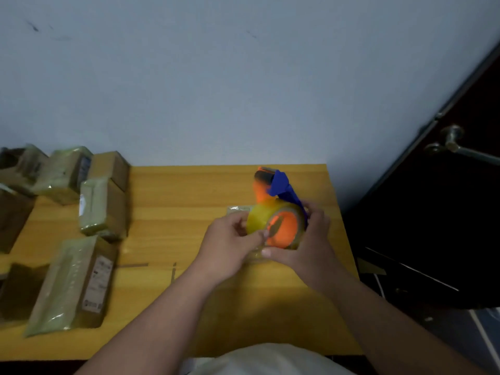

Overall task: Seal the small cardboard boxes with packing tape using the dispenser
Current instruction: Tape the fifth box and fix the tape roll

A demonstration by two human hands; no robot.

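An orange and blue tape dispenser (273, 185) with a yellowish tape roll (259, 219) is held above the right part of the wooden table (189, 190). My right hand (311, 239) grips the dispenser from the right, thumb under the roll. My left hand (230, 242) pinches at the roll's front edge, where the tape end seems to be. Small cardboard boxes lie at the left: one near the front (78, 282), one in the middle (104, 209), others behind (111, 167). The picture is blurred.
More taped parcels (62, 174) crowd the far left edge. A pale wall stands behind the table. A dark door with a metal handle (454, 144) is at the right. A small clear packet (238, 209) lies under the dispenser.
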